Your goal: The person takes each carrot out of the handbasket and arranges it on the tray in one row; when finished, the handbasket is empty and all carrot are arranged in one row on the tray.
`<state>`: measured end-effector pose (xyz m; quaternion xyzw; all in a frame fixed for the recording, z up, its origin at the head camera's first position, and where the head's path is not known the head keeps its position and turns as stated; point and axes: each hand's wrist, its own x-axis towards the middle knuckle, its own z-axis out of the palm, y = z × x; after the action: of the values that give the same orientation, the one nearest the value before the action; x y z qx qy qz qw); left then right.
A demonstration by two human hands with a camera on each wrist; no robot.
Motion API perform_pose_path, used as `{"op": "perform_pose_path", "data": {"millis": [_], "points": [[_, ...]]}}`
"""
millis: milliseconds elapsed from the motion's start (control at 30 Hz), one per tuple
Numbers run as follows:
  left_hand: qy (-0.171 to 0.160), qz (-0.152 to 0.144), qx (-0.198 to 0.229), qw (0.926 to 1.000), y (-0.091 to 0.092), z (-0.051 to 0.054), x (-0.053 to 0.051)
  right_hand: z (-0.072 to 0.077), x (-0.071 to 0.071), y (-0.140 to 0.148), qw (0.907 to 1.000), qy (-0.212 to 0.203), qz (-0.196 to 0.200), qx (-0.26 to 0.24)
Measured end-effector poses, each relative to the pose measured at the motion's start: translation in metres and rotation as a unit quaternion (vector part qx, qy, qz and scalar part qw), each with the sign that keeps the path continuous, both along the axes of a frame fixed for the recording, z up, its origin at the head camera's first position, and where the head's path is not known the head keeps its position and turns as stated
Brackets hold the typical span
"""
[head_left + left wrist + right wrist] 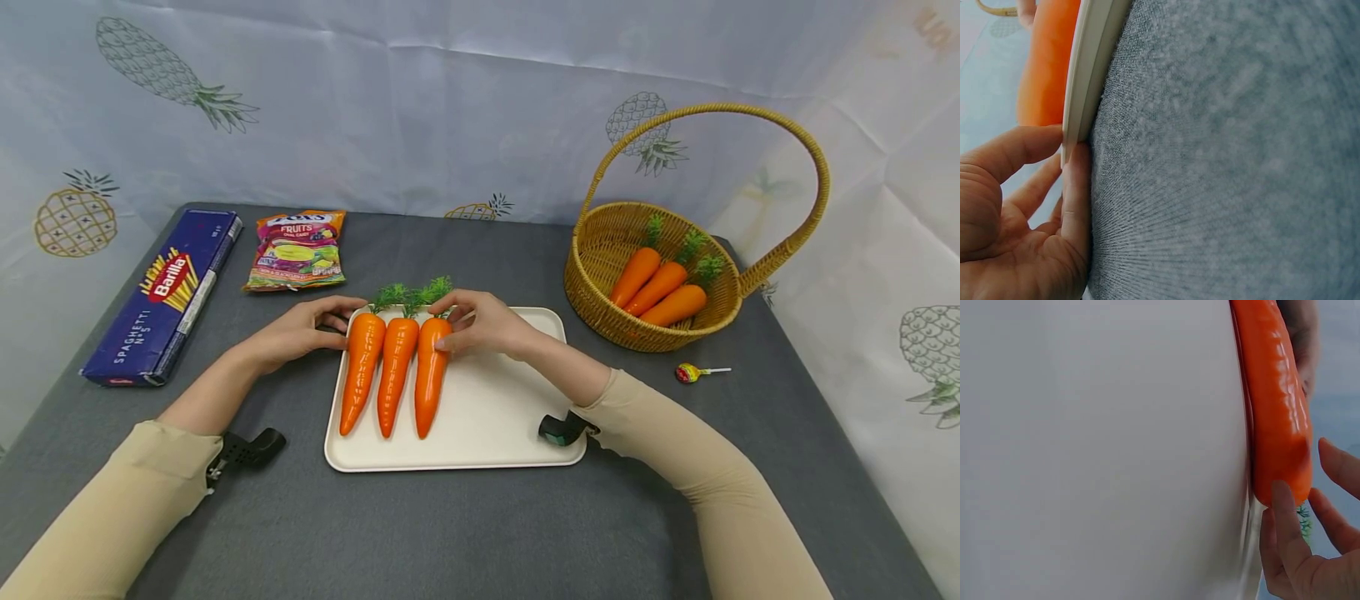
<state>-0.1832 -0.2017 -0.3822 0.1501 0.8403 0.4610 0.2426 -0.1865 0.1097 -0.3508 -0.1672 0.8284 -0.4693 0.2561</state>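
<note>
On the cream tray lie three glossy orange carrots with green tops, side by side, tips toward me. My right hand is at the top of the rightmost carrot; in the right wrist view the thumb lies on its orange end, one finger touches its far side and another stands apart. At the tray's upper left corner my left hand pinches the rim, thumb above and a finger below. Beside it is the leftmost carrot; the middle carrot lies between the other two.
A wicker basket with a tall handle holds three more carrots at the back right. A lollipop lies in front of it. At the left are a blue spaghetti box and a candy bag. A pineapple-print cloth hangs behind.
</note>
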Motion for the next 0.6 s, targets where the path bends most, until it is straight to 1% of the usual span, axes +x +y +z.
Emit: {"op": "perform_pose_path", "data": {"millis": [333,600], "points": [[0.006,-0.003,0.005,1.0,0.001,0.002,0.002,0.012,-0.006,0.012,0.9999,0.008,-0.004,-0.007],[-0.001,-0.003,0.009,1.0,0.002,0.002,0.002,0.025,-0.01,0.021,0.9995,0.009,-0.018,-0.024]]}}
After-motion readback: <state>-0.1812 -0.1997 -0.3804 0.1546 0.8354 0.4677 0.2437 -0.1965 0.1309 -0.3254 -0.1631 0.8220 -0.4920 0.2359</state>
